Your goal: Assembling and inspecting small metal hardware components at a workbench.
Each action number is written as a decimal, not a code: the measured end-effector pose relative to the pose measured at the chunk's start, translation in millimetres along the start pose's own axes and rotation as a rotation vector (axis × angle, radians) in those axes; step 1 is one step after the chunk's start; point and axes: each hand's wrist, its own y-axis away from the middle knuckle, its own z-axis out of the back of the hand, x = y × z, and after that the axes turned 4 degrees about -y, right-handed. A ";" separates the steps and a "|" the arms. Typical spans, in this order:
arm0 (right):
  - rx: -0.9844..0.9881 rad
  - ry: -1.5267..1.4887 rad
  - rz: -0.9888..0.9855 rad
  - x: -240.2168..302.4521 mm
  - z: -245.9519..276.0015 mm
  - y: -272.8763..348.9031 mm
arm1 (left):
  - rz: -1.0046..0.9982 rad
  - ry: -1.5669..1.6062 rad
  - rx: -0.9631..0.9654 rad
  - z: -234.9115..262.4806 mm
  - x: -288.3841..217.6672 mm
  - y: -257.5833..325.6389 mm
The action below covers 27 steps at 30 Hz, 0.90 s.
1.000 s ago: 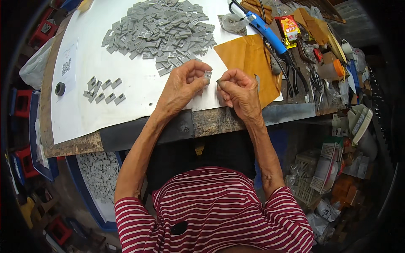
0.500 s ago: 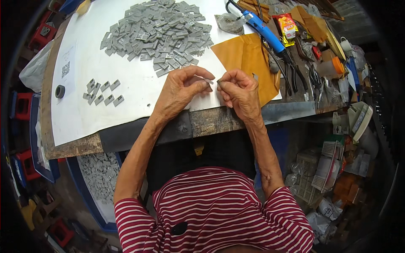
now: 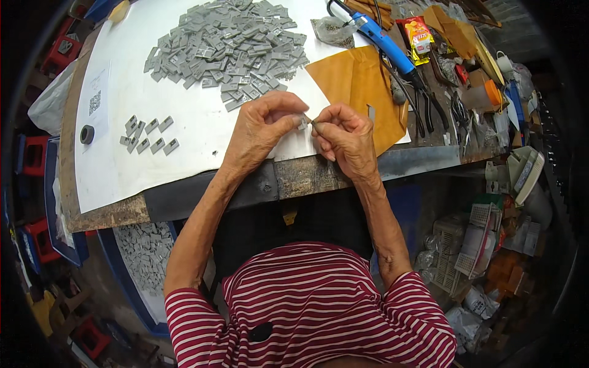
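Over the front edge of the white-covered table, both hands work close together. My left hand [image 3: 261,127] is closed, its thumb and fingers pinching a small grey rectangular piece [image 3: 302,123]. Facing it, my right hand [image 3: 350,138] is closed in a pinch, its fingertips almost against that piece; what they hold is too small to make out. Beyond the hands lies a large heap of similar grey pieces [image 3: 230,52]. To the left, several more grey pieces [image 3: 145,145] with dark slots lie in a loose group on the white sheet [image 3: 184,122].
A brown envelope [image 3: 353,80] lies right of the heap, with a bag of tiny parts [image 3: 334,32] and a blue corded tool [image 3: 385,43] behind it. Pliers [image 3: 434,110] lie at the right. A dark ring [image 3: 87,134] sits far left. Below stands a blue bin [image 3: 116,264] of grey pieces.
My right hand has moved slightly left and up, and its fingertips have come nearer to the grey piece in my left hand. The piece shows more plainly now.
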 end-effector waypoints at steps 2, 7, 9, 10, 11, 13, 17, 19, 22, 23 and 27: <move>0.014 -0.039 -0.008 -1.9 -0.3 0.8 | 0.064 0.057 -0.067 -4.3 -5.2 -0.3; -0.001 -0.055 -0.016 -5.7 -1.0 1.7 | 0.115 -0.014 -0.085 -0.2 -2.6 -0.6; -0.008 -0.057 -0.016 -6.3 -1.4 1.4 | 0.131 -0.032 -0.105 -1.1 -2.2 0.0; -0.012 -0.058 -0.018 -6.0 -2.4 1.2 | 0.130 -0.032 -0.105 -1.0 -1.6 -0.1; -0.016 -0.059 -0.019 -5.6 -3.4 1.0 | 0.120 -0.008 -0.107 -0.8 -0.6 -0.4; -0.029 -0.054 -0.019 -4.8 -5.5 0.6 | 0.109 0.016 -0.108 -1.0 -1.3 -0.7; -0.040 -0.020 -0.019 -4.4 -5.0 -0.2 | 0.179 0.091 -0.084 -3.9 -5.2 -0.3; -0.028 -0.012 -0.017 -5.4 -4.7 -0.2 | 0.186 0.141 -0.096 -3.7 -5.9 0.5; -0.021 0.015 -0.014 -6.0 -4.4 -1.1 | 0.204 0.101 -0.028 -3.0 -6.7 1.1; -0.026 0.034 -0.013 -5.9 -4.4 -1.5 | 0.193 0.097 -0.016 -3.0 -6.1 0.9; -0.021 0.043 -0.019 -3.8 -4.8 -2.1 | 0.169 0.082 -0.003 -3.9 -5.3 0.9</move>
